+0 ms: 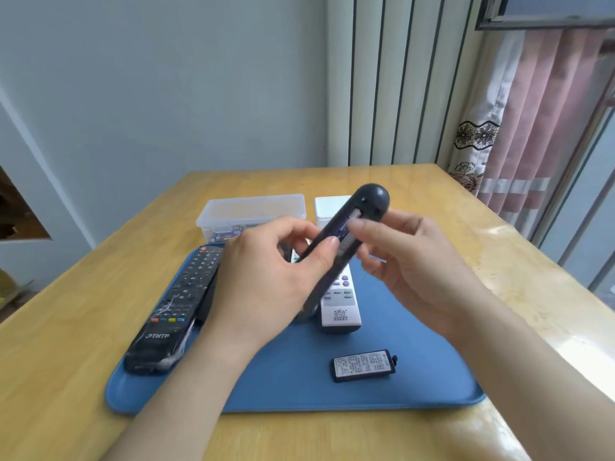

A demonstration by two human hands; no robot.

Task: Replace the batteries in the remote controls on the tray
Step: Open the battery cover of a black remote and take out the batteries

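Forearms enter from 6 o'clock and meet over a blue tray (416, 377) on the wooden worktop (499, 261). Loose black battery cover (364, 365), label side up, lies flat at the tray's 5 o'clock, apart from everything else. Black THTF remote (166, 314) lies button side up along the tray's 9 o'clock edge, with its near end wrapped in clear film. A second dark item just beside it is mostly hidden by the left wrist. White remote (339, 304) lies button side up near tray centre, running toward 12 o'clock.

Above it, both hands hold the dark remote (332, 227) in the air. It is tilted, with its rounded end toward 1 o'clock, back side up and battery compartment uncovered. Left hand (266, 281) grips the remote's lower half, thumb across the body. Right hand (409, 261) has its thumb tip on the purple battery (342, 229) in the compartment, with the other fingers curled under the remote.

Beyond the tray at 12 o'clock sits a clear plastic box (249, 212) with small purple items inside, too blurred to name. White box (327, 207) stands just beside it, at its 3 o'clock. Pink curtain (532, 128) hangs at far 2 o'clock.
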